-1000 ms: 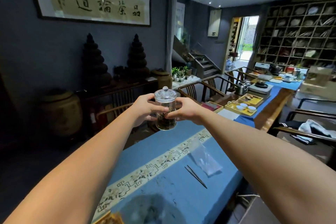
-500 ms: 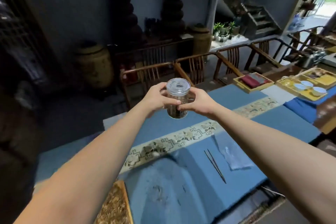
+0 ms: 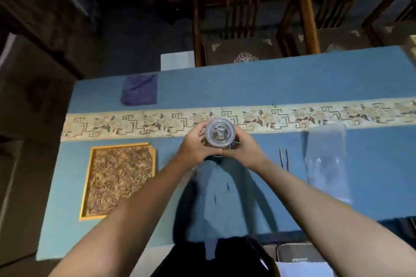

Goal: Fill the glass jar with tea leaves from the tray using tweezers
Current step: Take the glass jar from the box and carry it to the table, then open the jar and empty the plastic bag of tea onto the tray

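I look straight down on the glass jar (image 3: pixel 220 133), lid on, seen from above at the middle of the blue table. My left hand (image 3: pixel 195 146) grips its left side and my right hand (image 3: pixel 245 150) grips its right side, fingertips meeting under it. The jar's contents are hidden by the lid and my fingers. A yellow-rimmed tray (image 3: pixel 85 184) full of brown tea leaves lies left of my left forearm. The dark tweezers (image 3: pixel 283 159) lie flat on the cloth to the right of my right hand, untouched.
A clear plastic bag (image 3: pixel 326 162) lies right of the tweezers. A folded purple cloth (image 3: pixel 139 89) sits at the far left of the table beyond the patterned runner (image 3: pixel 315 114). Two wooden chairs (image 3: pixel 243 16) stand behind the far edge. Loose leaf bits dot the blue tablecloth (image 3: pixel 225 189).
My view has tipped from the room down onto the table. Both hands, still holding the lidded jar, have come down toward the cloth near the runner.
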